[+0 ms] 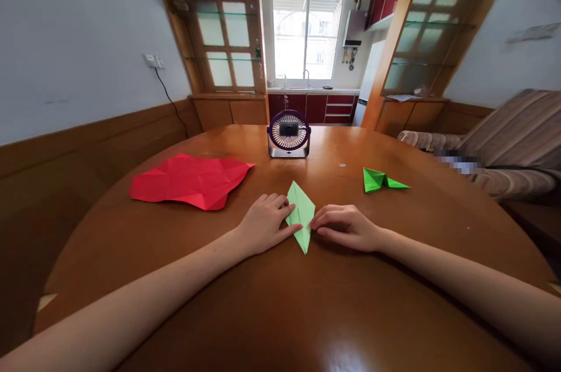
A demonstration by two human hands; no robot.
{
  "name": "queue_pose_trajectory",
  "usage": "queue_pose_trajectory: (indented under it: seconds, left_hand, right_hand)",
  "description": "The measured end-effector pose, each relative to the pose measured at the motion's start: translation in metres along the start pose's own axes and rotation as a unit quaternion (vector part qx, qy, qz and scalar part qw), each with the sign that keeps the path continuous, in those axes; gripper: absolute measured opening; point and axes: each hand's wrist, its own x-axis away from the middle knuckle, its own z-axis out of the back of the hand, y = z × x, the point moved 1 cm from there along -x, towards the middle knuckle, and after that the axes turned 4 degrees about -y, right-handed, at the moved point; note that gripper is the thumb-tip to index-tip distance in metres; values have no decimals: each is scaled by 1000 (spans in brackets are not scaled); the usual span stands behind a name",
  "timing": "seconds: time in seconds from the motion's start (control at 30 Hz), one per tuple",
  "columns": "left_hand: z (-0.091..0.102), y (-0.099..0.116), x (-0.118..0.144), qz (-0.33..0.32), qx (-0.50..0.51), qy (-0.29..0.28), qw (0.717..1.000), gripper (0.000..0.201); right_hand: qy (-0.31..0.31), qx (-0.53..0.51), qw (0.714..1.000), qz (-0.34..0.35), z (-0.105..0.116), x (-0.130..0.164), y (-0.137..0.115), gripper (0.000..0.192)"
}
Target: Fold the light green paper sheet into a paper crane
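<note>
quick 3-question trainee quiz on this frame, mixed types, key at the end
1. True or false: the red paper sheet is folded into a narrow diamond.
2. Which lies between the left hand and right hand? A) small fan B) light green folded paper C) dark green folded piece
3. Fill in: the fan stands at the table's ___ side, away from the person.

Key: 1 false, it lies unfolded and creased; 2 B; 3 far.

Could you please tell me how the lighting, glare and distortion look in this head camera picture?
In the head view, the window is blown out white; soft glare sheens the table near the camera; wide-angle distortion bends the door frames and stretches both forearms; the light green folded paper stays sharp.
</note>
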Motion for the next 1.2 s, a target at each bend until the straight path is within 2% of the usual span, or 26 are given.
queue_pose_trajectory:
  seconds: [0.17, 0.33, 0.5, 0.6, 0.8, 0.9, 1.1, 1.2]
  left_hand:
    - [0, 1, -1, -23, 57, -3, 998, 37]
    - [1, -2, -2, -66, 109, -10, 992, 28]
    - [2, -6, -3, -92, 116, -7, 989, 27]
    - [4, -3, -2, -92, 100, -11, 991, 29]
    - [4, 9, -2, -51, 56, -15, 997, 33]
    - [0, 7, -2, -54, 39, -5, 998, 31]
    - [-6, -5, -2, -167, 62, 3, 984, 35]
    - [-5, -3, -1, -176, 81, -4, 981, 32]
  right_hand:
    - [49, 59, 996, -38, 4, 3, 18, 24]
    - [-32, 126, 990, -59, 8, 3, 30, 38]
    - [-98, 166, 979, -70, 5, 1, 29, 38]
    - [-87, 188, 975, -85, 3, 1, 26, 37]
    - [-46, 245, 963, -106, -4, -3, 16, 33]
    - [-43, 245, 963, -108, -5, -2, 13, 35]
    - [-64, 183, 977, -84, 4, 4, 16, 40]
    - [-69, 139, 986, -59, 10, 6, 23, 35]
